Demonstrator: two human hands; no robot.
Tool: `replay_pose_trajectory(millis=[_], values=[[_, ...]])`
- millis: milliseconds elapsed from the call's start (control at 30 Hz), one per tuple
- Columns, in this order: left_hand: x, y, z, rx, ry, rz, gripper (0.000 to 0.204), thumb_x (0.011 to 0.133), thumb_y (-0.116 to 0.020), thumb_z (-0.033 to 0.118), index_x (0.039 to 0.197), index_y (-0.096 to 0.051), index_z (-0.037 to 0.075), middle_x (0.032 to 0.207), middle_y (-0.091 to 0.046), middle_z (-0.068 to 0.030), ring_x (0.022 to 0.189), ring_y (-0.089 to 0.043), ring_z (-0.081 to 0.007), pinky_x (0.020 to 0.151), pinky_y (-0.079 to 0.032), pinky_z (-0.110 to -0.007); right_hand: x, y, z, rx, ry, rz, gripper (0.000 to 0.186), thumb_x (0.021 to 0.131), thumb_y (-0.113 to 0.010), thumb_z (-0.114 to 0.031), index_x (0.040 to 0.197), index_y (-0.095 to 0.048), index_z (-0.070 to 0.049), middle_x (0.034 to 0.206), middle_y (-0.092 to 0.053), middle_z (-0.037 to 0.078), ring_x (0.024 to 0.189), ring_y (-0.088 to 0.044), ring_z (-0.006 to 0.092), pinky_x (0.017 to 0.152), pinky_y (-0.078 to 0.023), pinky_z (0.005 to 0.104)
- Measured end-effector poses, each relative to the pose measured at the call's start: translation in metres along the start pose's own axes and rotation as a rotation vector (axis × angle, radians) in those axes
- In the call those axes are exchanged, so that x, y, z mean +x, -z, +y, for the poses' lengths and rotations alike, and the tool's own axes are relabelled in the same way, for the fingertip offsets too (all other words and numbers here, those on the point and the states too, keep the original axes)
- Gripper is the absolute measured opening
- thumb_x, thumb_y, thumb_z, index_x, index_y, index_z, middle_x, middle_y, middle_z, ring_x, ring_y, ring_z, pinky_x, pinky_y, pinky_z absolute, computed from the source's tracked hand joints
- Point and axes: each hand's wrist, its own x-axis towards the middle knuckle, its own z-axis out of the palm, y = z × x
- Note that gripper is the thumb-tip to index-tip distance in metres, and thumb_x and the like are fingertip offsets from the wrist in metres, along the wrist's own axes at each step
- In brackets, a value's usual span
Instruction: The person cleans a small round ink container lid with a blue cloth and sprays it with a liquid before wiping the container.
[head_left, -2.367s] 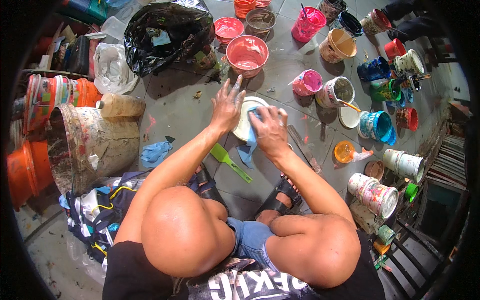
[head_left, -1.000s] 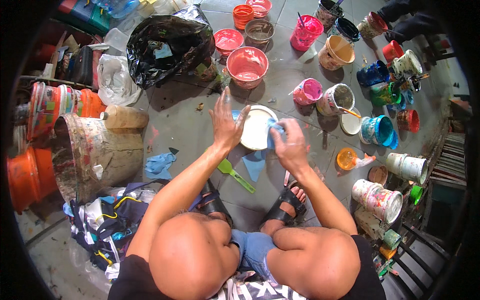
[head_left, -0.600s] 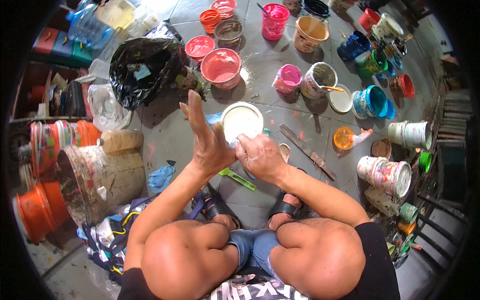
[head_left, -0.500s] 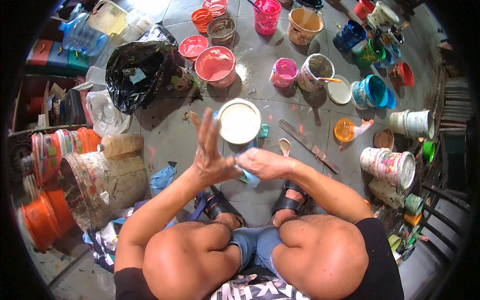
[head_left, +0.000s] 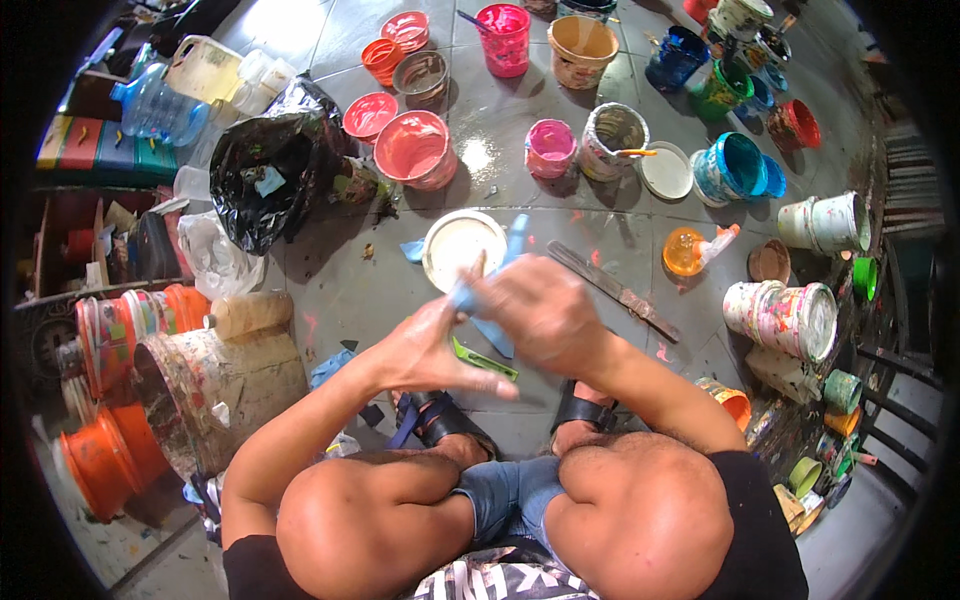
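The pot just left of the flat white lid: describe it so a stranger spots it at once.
Find the black bag at the upper left. Go right, past the salmon pot and the smaller pink pot, to the paint-smeared pot just before the flat white lid. Unlike these neighbours, it has an orange handle jutting over its rim.

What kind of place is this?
It looks like a paint workshop, though I can't be sure. There's a pink tub and a blue tub smeared with colour, and pink spots on the grey floor.
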Motion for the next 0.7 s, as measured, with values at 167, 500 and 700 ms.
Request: replay_pose_trajectory(millis=[167,500,700], values=[[-0.009,0.005,0.009,-0.412,0.064,-0.298,0.097,0.066,-0.097,0.044,0.137,-0.055,-0.007,0.131,-0.065,-0.0178,0.131,-0.057,-0.0257,0.112,-0.045,-0.039,0.024,-0.002,-0.009,-0.03,0.198,0.091,0.022,0.093,-0.068,-0.026,0.104,-0.068,-0.006,0.083,-0.058,0.013,0.084,-0.061,0.0282,0.079,-0.048,0.0417],[-0.021,-0.013,0.047,0.996,-0.035,-0.537,0.06,0.079,-0.079,0.05,0.121,-0.062,0.01,0.121,-0.067,-0.026,0.095,-0.073,-0.04,0.104,-0.05,-0.06,-0.024,-0.016,0.006,0.823,-0.4,-0.849,0.033,0.102,-0.053,-0.027,0.085,-0.057,0.0,0.07,-0.061,0.027,0.074,-0.064,0.0456,0.067,-0.048,0.0539],[-0.031,-0.012,0.056,1.367,-0.533,-0.287,0.012,0.094,-0.057,0.022,0.104,-0.057,0.016,0.099,-0.07,-0.0209,0.078,-0.073,-0.0328,0.094,-0.056,-0.062,-0.053,0.001,0.005,1.046,-0.259,-1.014,0.045,0.083,-0.073,-0.014,0.118,-0.05,0.001,0.098,-0.055,0.019,0.083,-0.059,0.033,0.062,-0.048,0.0428]])
